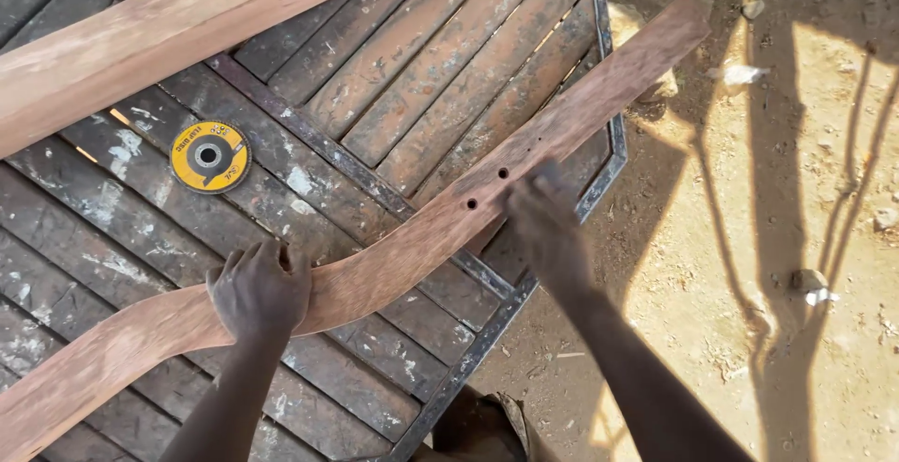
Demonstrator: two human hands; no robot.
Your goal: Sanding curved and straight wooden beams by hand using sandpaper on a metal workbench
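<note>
a long curved plank (pixel 393 256) of reddish-brown wood lies slantwise across a slatted table (pixel 412 97), running from about 8 o'clock at the lower left edge of view up to 1 o'clock, where its squared end juts past the table's corner over sandy ground (pixel 824 190). its face looks rough and fibrous, and it bends in a shallow wave; two small drilled holes sit side by side near its middle. the left hand (pixel 259 292) is clamped over the plank's near edge at 7 o'clock, fingers curled across the top face. the right hand (pixel 545 223) presses down on the plank just beside the two holes, at 4 o'clock from them; whether its fingers wrap the edge cannot be told, as it is blurred. the hands are well apart along the wood. the table is dark weathered boards, paint-flecked, in a metal frame. a round yellow abrasive disc (pixel 210 156) lies flat at 10 o'clock. a second, paler plank (pixel 140 45) with drilled holes crosses the upper left.
</note>
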